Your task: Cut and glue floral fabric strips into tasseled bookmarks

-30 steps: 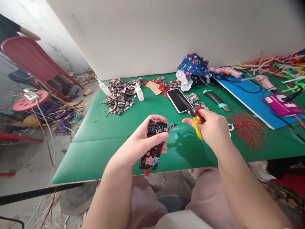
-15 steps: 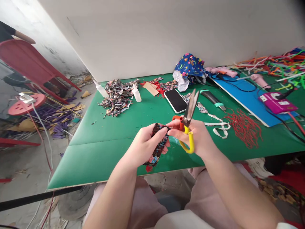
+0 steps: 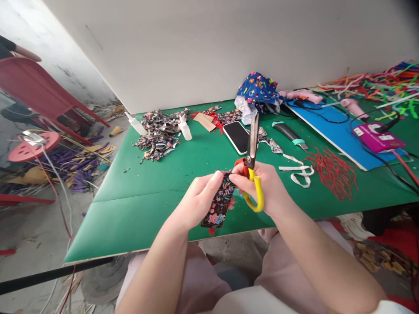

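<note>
Between my hands hangs a dark floral piece of fabric [image 3: 218,208], with red bits showing at its lower end and along its right side. My left hand [image 3: 200,196] pinches its upper edge between thumb and fingers. My right hand [image 3: 263,181] holds scissors [image 3: 252,152] with one yellow and one orange handle, blades together and pointing up and away. The right thumb and forefinger also meet the fabric's top corner. Beyond the scissors lies a phone [image 3: 236,137] with a dark screen.
On the green table [image 3: 131,218] lie fabric scraps [image 3: 159,133], small white bottles [image 3: 185,129], a utility knife [image 3: 290,135], red threads [image 3: 332,174] and white ribbon [image 3: 301,174]. Farther right are a blue board [image 3: 330,131] and a magenta box with cables [image 3: 376,137]. A red chair [image 3: 49,87] stands left.
The scissors have turned more upright in my right hand. The fabric now hangs flatter, showing more of its floral face. The view has shifted slightly.
</note>
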Motion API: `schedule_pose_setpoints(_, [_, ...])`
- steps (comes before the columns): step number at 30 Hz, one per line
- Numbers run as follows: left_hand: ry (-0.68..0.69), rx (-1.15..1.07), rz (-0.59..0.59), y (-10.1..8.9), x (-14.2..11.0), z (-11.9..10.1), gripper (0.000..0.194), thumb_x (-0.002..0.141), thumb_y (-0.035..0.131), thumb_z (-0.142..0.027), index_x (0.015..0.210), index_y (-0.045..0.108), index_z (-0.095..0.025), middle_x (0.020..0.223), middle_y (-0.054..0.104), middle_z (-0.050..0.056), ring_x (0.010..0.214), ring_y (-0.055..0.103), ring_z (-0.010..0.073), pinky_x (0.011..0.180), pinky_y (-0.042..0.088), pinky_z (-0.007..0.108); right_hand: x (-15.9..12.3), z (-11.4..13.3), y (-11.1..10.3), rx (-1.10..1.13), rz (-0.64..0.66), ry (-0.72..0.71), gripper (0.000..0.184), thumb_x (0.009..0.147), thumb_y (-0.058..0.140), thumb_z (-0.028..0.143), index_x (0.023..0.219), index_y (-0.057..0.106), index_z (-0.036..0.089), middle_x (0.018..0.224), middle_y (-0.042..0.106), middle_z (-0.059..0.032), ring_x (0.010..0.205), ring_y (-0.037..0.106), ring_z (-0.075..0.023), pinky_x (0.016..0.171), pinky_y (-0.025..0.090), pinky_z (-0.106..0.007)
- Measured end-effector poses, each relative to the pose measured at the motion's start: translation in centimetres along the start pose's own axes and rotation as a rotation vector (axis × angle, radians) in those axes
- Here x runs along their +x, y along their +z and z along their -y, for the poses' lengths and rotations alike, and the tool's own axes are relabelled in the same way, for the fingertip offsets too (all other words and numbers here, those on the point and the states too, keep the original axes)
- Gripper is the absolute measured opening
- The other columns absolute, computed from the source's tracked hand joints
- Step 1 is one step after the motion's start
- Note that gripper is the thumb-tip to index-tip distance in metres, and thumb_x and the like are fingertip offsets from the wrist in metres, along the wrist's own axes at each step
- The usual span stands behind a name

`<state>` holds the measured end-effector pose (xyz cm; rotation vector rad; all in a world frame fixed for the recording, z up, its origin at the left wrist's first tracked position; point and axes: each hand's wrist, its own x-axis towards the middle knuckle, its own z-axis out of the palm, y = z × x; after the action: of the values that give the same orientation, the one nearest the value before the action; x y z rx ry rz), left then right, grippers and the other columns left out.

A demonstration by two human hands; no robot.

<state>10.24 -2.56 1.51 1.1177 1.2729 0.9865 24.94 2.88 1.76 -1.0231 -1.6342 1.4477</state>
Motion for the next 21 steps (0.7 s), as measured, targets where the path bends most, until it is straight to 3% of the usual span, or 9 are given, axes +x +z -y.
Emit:
schedule_pose_setpoints(7, [0.199,0.385,-0.217,0.0,0.3,0.0,0.043,0.087,0.044,-0.046,0.057,0.034,-0.018,0.055,0.027,-0.005,0.052,0.024,0.0073,0.046,0.023,0.022,0.2,-0.2,-0.1,0.017,0.012,0.009,0.011,0.067,0.066,0.021,0.063,0.057,0.017,0.057,0.048,0.0065,0.050,0.040,-0.0043,0.045,0.032,-0.017])
schedule_pose_setpoints(14, [0.191,0.385,-0.236,0.6,0.5,0.5,0.044,0.088,0.041,-0.045,0.054,0.030,-0.018,0.054,0.024,-0.005,0.052,0.022,0.0076,0.047,0.020,0.024,0.4,-0.5,0.2,0.008,0.007,-0.002,0.018,0.070,0.064,0.025,0.057,0.055,0.017,0.057,0.047,0.0055,0.050,0.041,-0.0053,0.047,0.033,-0.018])
schedule_pose_setpoints(21, [0.170,0.272,-0.148,0.5,1.2,1.0,0.041,0.088,0.039,-0.046,0.059,0.034,-0.018,0.059,0.028,-0.004,0.056,0.025,0.0085,0.050,0.024,0.023,0.7,-1.7,0.1,0.058,-0.004,-0.009,0.017,0.068,0.066,0.024,0.059,0.053,0.017,0.057,0.046,0.0063,0.049,0.040,-0.0051,0.046,0.032,-0.019])
